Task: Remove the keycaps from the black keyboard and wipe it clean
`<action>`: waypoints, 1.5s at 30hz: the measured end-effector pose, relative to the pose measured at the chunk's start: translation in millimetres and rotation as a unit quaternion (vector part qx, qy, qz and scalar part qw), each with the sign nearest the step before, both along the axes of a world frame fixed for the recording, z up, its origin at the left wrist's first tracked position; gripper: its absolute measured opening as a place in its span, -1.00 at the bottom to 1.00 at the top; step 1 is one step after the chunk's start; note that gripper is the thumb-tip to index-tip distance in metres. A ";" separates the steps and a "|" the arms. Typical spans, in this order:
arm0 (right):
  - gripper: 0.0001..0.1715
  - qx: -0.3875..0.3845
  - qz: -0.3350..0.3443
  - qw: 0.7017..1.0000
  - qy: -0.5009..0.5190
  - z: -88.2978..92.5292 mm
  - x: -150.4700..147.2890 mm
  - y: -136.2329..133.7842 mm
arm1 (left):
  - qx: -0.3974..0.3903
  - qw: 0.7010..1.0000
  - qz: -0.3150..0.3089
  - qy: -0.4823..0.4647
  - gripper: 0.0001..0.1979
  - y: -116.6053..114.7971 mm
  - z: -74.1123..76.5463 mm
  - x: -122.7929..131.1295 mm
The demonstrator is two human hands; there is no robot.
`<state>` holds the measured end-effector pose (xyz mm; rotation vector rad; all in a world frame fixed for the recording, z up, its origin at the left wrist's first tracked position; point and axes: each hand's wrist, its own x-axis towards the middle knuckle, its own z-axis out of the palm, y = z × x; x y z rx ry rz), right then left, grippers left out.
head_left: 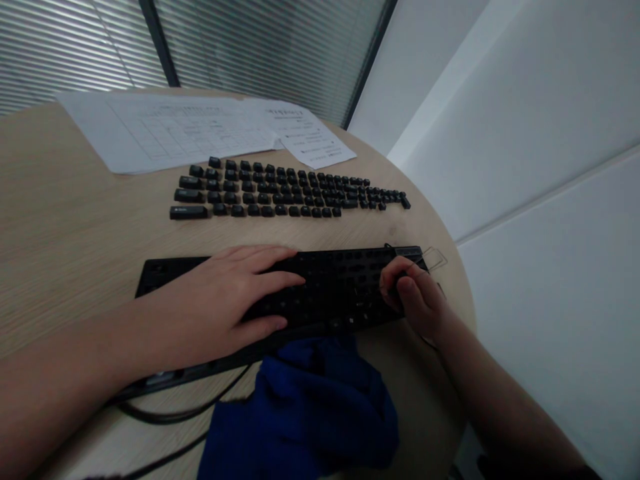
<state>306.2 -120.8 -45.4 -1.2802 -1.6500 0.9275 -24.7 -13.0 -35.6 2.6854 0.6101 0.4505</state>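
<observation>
A black keyboard (345, 287) with its keycaps taken off lies across the round wooden table (75, 227). My left hand (225, 300) rests flat on its left half, fingers stretched out. My right hand (413, 293) is curled at the keyboard's right end, pinching what looks like a thin wire keycap puller (434, 259) whose loop sticks out past the corner. Several black keycaps (285, 190) are laid out in rows on the table beyond the keyboard.
A dark blue cloth (305, 413) lies bunched at the near table edge in front of the keyboard. Black cables (165, 417) run off to the lower left. Printed paper sheets (170, 130) sit at the far side. White wall on the right, window blinds behind.
</observation>
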 end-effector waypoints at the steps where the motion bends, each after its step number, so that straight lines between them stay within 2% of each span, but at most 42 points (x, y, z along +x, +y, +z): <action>1: -0.62 -0.001 0.000 1.000 -0.001 0.2 -0.2 0.7 | 0.000 1.000 0.000 0.000 -0.53 -0.1 0.3 -0.1; 7: -0.61 -0.022 0.015 0.999 -0.035 5.1 -2.7 2.4 | -0.008 1.000 0.000 -0.007 -0.54 0.8 -1.3 0.2; 11: -0.65 0.031 0.044 0.996 -0.065 7.2 -1.8 0.0 | -0.006 1.000 -0.002 -0.014 -0.54 2.0 -4.3 0.1; 16: -0.74 0.100 0.101 0.985 -0.096 7.9 -0.2 1.2 | -0.011 1.000 0.001 -0.009 -0.55 1.6 -0.8 1.5; 28: -0.77 0.141 0.142 0.971 -0.128 14.2 -4.7 8.5 | -0.004 1.000 0.000 -0.005 -0.52 3.2 -2.8 0.2; 37: -0.58 0.074 0.059 0.995 -0.013 -3.4 1.7 1.6 | -0.007 1.000 -0.001 -0.010 -0.53 3.6 -2.3 -0.3; 41: -0.56 0.069 0.054 0.996 0.005 -5.8 1.8 -0.2 | -0.001 1.000 -0.004 -0.011 -0.53 4.4 -5.6 -1.5; 45: -0.54 0.104 0.025 0.994 -0.006 -9.1 0.0 -2.4 | -0.009 1.000 -0.005 -0.022 -0.53 5.6 -7.1 -2.1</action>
